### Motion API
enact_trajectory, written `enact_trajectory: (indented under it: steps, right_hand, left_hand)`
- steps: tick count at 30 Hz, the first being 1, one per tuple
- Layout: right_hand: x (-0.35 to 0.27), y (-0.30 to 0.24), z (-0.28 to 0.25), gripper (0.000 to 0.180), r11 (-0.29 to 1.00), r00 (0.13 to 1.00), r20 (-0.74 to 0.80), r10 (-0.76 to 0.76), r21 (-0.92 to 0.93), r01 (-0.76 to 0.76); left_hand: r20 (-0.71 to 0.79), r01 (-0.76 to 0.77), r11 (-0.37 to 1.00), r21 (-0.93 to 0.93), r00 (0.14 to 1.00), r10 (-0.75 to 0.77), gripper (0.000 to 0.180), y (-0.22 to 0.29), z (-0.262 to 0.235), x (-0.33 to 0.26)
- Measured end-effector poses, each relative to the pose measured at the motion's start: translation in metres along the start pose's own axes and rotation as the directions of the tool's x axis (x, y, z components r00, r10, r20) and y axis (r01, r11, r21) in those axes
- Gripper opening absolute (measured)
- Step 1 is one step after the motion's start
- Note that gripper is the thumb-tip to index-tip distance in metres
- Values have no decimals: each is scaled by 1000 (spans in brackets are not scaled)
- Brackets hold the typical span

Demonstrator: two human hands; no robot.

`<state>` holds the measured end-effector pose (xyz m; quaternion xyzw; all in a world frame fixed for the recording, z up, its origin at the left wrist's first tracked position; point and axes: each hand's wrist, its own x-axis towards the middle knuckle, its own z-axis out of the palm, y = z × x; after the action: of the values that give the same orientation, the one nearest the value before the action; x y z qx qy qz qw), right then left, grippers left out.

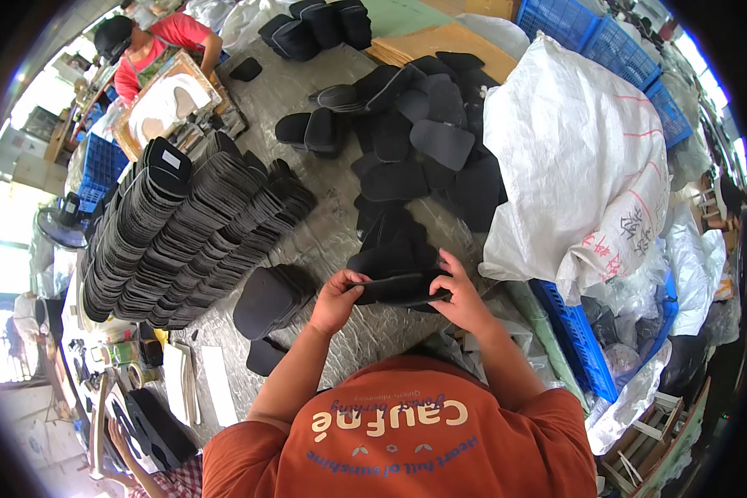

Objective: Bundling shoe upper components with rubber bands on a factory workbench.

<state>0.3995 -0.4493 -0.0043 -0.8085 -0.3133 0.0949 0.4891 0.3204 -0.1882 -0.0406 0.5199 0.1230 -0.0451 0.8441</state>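
Blue plastic crates (578, 340) sit down at your right, packed with bagged stuff you can't really make out, and more blue crates (606, 37) line the far right edge. A big white woven sack (573, 158) slumps over that whole side, bulging full, contents hidden.

On the table (332, 236), which is covered in crinkly silvery sheeting, there's a huge fanned-out stack of black cut pieces (191, 228) to your left. A looser heap of black flat pieces (427, 145) lies straight ahead, plus a small black pile (270, 299) just beside your left wrist. None of it sits between you and what you're holding, though the heap crowds in right behind your fingers.

Your left hand (336, 300) and right hand (461, 299) are both pinched onto a black flat piece (398, 289), one at each end, thumbs on top. It's held roughly level just above the near table edge, right in front of your chest, atop a few more black pieces.

Another person in red (162, 46) works at the far left corner.
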Motion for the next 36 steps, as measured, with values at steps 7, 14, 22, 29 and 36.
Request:
enact_trajectory:
  steps: [7,14,22,29,36]
  right_hand:
    - [-1,24,6,20,942,945,-30,325,95,-321]
    - [4,-2,-40,33,645,834,424,353,536,-545]
    - [-20,2,22,38,917,972,119,202,-372,-145]
    - [-21,5,22,51,903,901,144,410,77,-423]
    - [-36,-31,30,30,864,932,-36,361,390,-319]
  left_hand:
    - [-228,-96,923,-372,974,9,14,19,-11,-3]
    - [81,34,831,-555,997,13,17,46,13,-8]
    - [-131,-78,799,-597,991,-2,20,39,17,-4]
    - [86,-6,971,238,996,-14,14,11,26,-9]
    - [-81,-63,773,631,986,147,16,-7,36,-23]
